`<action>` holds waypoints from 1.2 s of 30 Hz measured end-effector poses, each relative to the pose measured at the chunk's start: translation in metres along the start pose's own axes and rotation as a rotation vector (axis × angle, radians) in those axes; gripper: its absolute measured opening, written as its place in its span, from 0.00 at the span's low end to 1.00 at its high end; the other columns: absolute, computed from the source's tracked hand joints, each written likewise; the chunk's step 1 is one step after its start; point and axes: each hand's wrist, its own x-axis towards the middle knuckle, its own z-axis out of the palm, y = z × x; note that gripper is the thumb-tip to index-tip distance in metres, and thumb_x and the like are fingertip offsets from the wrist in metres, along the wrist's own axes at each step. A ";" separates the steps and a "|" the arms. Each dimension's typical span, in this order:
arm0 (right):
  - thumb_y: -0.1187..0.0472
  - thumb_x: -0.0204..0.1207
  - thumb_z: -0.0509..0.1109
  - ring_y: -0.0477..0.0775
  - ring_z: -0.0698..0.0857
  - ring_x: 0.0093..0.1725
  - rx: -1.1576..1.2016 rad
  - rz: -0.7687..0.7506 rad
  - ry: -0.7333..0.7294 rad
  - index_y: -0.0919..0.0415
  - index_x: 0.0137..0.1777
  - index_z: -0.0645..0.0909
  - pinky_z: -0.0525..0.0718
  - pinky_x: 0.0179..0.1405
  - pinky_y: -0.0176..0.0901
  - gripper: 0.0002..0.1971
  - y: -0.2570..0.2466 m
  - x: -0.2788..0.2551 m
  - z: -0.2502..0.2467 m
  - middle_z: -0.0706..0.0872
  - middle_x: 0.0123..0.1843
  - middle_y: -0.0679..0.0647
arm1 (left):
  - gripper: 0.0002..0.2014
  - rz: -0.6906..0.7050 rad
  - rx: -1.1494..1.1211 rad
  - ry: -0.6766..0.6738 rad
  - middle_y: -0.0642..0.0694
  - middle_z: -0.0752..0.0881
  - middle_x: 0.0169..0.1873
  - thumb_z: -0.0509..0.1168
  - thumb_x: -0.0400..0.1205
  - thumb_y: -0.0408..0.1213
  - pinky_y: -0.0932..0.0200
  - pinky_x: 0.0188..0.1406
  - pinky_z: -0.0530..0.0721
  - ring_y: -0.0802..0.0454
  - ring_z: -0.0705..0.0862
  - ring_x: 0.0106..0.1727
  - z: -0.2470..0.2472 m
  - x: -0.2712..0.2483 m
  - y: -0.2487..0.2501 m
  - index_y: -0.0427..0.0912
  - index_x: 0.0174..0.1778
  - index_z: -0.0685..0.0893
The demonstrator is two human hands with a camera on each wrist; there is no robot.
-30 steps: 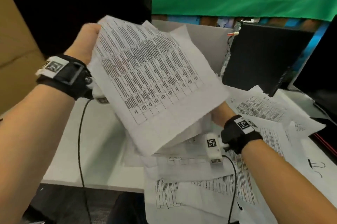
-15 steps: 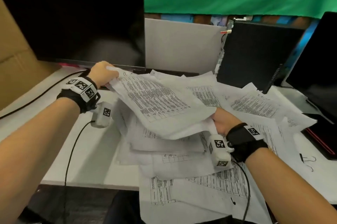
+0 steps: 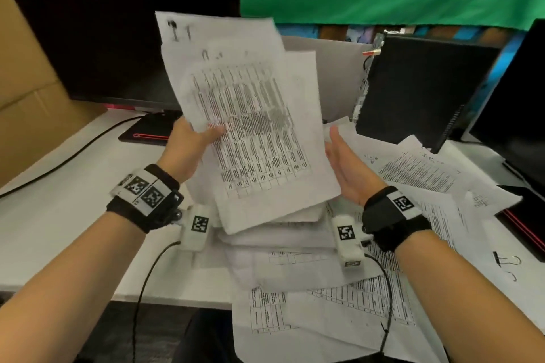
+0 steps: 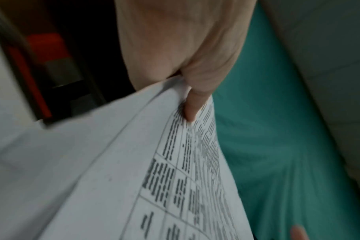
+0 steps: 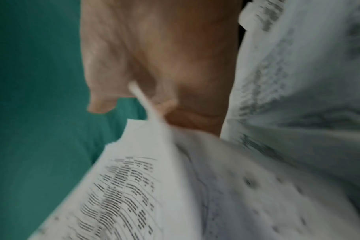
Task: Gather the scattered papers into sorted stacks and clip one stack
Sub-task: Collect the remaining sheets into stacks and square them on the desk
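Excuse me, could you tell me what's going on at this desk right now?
A person is sorting scattered papers. The left hand grips a raised bunch of printed sheets by its left edge, thumb on the front. The right hand is open beside the bunch's right edge. More loose papers still cover the desk, and a binder clip lies unused at the right.

We see a white desk [image 3: 59, 230] bearing a heap of printed papers [image 3: 309, 274], some hanging over its near edge. A monitor [image 3: 118, 38] stands at the back left, its black cable [image 3: 59, 162] trailing over the top. A black computer case [image 3: 418, 91] stands back right, and binder clips [image 3: 508, 263] lie near the right edge.
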 end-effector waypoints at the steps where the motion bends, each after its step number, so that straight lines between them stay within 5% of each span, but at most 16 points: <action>1: 0.39 0.76 0.61 0.53 0.79 0.75 -0.061 -0.059 -0.028 0.48 0.75 0.74 0.76 0.73 0.46 0.29 -0.012 -0.001 0.001 0.82 0.74 0.51 | 0.19 0.091 0.040 -0.010 0.46 0.86 0.61 0.67 0.80 0.25 0.45 0.68 0.80 0.51 0.85 0.63 0.004 0.001 0.009 0.41 0.67 0.80; 3: 0.51 0.79 0.70 0.49 0.87 0.64 -0.247 -0.203 0.003 0.50 0.66 0.81 0.83 0.68 0.50 0.16 -0.032 -0.003 0.006 0.89 0.63 0.48 | 0.22 0.260 0.072 -0.049 0.42 0.85 0.63 0.70 0.78 0.27 0.44 0.67 0.81 0.49 0.84 0.64 0.017 -0.002 0.027 0.37 0.69 0.77; 6: 0.55 0.76 0.76 0.50 0.88 0.62 -0.370 -0.390 0.186 0.54 0.66 0.82 0.83 0.68 0.55 0.19 -0.059 0.000 0.007 0.90 0.62 0.50 | 0.29 0.416 0.044 -0.048 0.44 0.81 0.65 0.74 0.75 0.31 0.54 0.64 0.82 0.52 0.82 0.66 0.029 -0.003 0.047 0.40 0.70 0.68; 9: 0.55 0.76 0.76 0.46 0.89 0.59 -0.320 -0.437 0.170 0.54 0.69 0.81 0.88 0.58 0.45 0.21 -0.079 -0.006 0.004 0.90 0.61 0.47 | 0.33 0.392 -0.011 -0.011 0.42 0.80 0.64 0.75 0.73 0.41 0.52 0.62 0.83 0.51 0.83 0.64 0.029 0.003 0.051 0.37 0.68 0.66; 13: 0.58 0.75 0.77 0.52 0.90 0.59 -0.260 -0.371 0.236 0.57 0.63 0.85 0.85 0.65 0.57 0.17 -0.071 -0.003 0.012 0.92 0.58 0.53 | 0.36 0.277 0.040 -0.061 0.44 0.84 0.64 0.72 0.71 0.59 0.46 0.69 0.79 0.51 0.83 0.65 0.051 0.004 0.038 0.38 0.68 0.77; 17: 0.64 0.79 0.73 0.51 0.90 0.54 -0.248 -0.584 0.394 0.58 0.54 0.85 0.87 0.61 0.56 0.06 -0.094 -0.007 0.051 0.91 0.49 0.50 | 0.22 0.527 0.080 0.120 0.53 0.85 0.54 0.68 0.78 0.46 0.65 0.58 0.82 0.67 0.84 0.55 0.090 0.001 0.069 0.36 0.63 0.78; 20: 0.64 0.79 0.71 0.62 0.90 0.53 -0.261 -0.776 0.399 0.52 0.48 0.84 0.88 0.55 0.63 0.05 -0.122 -0.020 0.056 0.90 0.49 0.57 | 0.14 0.769 0.083 0.289 0.59 0.80 0.49 0.67 0.81 0.36 0.72 0.50 0.80 0.75 0.82 0.49 0.087 0.002 0.099 0.39 0.58 0.71; 22: 0.62 0.78 0.73 0.57 0.90 0.52 -0.291 -0.761 0.409 0.49 0.47 0.84 0.89 0.54 0.60 0.05 -0.118 -0.023 0.049 0.90 0.49 0.54 | 0.13 0.731 0.090 0.281 0.58 0.81 0.50 0.66 0.82 0.38 0.72 0.51 0.80 0.74 0.82 0.50 0.075 0.006 0.092 0.40 0.59 0.72; 25: 0.56 0.75 0.77 0.44 0.89 0.57 -0.309 -0.508 0.348 0.54 0.62 0.85 0.87 0.60 0.45 0.16 -0.071 -0.013 0.030 0.90 0.56 0.47 | 0.17 0.409 0.192 0.155 0.60 0.84 0.53 0.65 0.82 0.47 0.71 0.57 0.80 0.76 0.82 0.52 0.058 0.007 0.042 0.44 0.64 0.81; 28: 0.52 0.74 0.77 0.43 0.86 0.59 -0.333 -0.263 0.291 0.49 0.66 0.81 0.81 0.69 0.51 0.20 -0.021 -0.009 0.022 0.88 0.61 0.45 | 0.20 0.224 0.225 0.065 0.60 0.83 0.57 0.64 0.82 0.50 0.63 0.63 0.79 0.67 0.82 0.58 0.058 -0.003 0.001 0.47 0.68 0.80; 31: 0.58 0.76 0.76 0.40 0.86 0.54 -0.210 -0.314 0.332 0.44 0.54 0.81 0.83 0.66 0.48 0.11 -0.021 -0.008 0.032 0.88 0.54 0.42 | 0.15 0.330 0.108 0.115 0.60 0.85 0.50 0.67 0.81 0.43 0.72 0.53 0.80 0.73 0.83 0.51 0.074 -0.009 0.012 0.44 0.62 0.81; 36: 0.54 0.69 0.82 0.52 0.88 0.62 -0.055 -0.507 0.356 0.56 0.64 0.83 0.83 0.68 0.57 0.23 -0.053 -0.005 0.031 0.90 0.61 0.53 | 0.09 0.490 -0.015 0.126 0.59 0.84 0.49 0.66 0.79 0.48 0.72 0.51 0.79 0.70 0.83 0.49 0.081 -0.004 0.043 0.55 0.54 0.79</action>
